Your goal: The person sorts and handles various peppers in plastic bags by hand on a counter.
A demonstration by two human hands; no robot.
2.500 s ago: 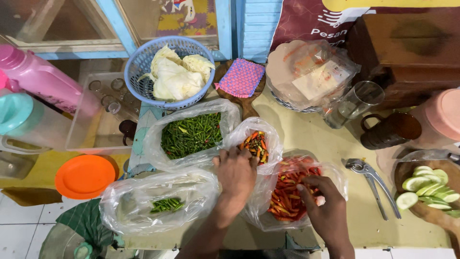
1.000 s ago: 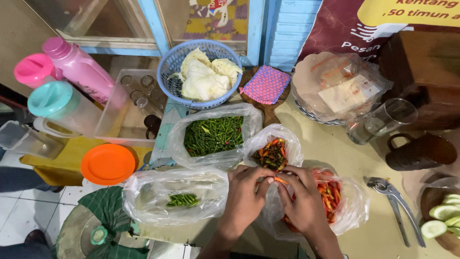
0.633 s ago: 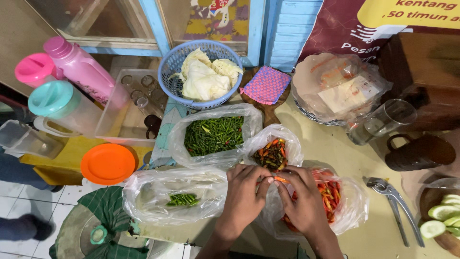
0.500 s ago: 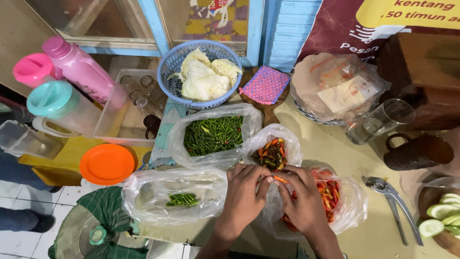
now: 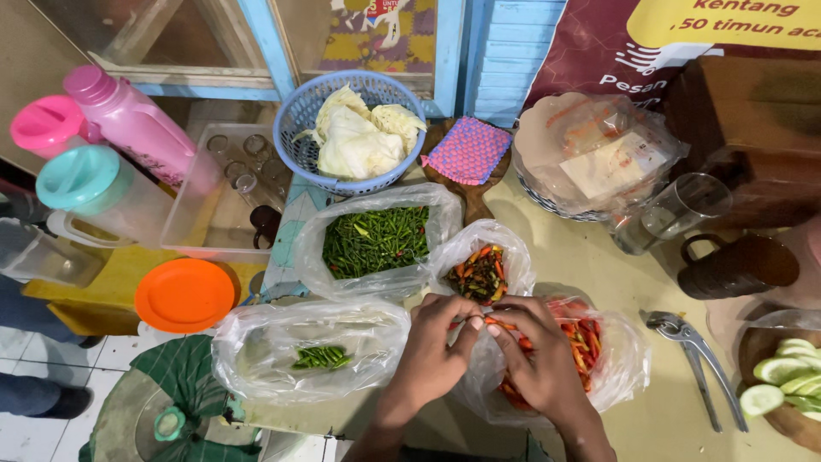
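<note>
My left hand (image 5: 438,346) and my right hand (image 5: 534,346) meet fingertip to fingertip over a clear plastic bag of red chillies (image 5: 590,355), pinching one small red-orange chilli (image 5: 492,322) between them. Just beyond sits a small bag of mixed red and green chillies (image 5: 481,272). A larger bag of green chillies (image 5: 375,239) lies behind that. To the left, a nearly flat bag (image 5: 312,351) holds a few green chillies.
A blue basket of cabbage (image 5: 351,137), a pink cloth (image 5: 469,151), a wrapped plate (image 5: 590,154), a glass (image 5: 671,214) and a dark mug (image 5: 735,267) stand behind. Metal tongs (image 5: 697,359) and cucumber slices (image 5: 791,381) lie right. Pink and teal jugs (image 5: 103,154), an orange lid (image 5: 184,295) left.
Both hands came together from resting apart on the bags and now pinch one chilli above the red chilli bag; over the last second they barely shift.
</note>
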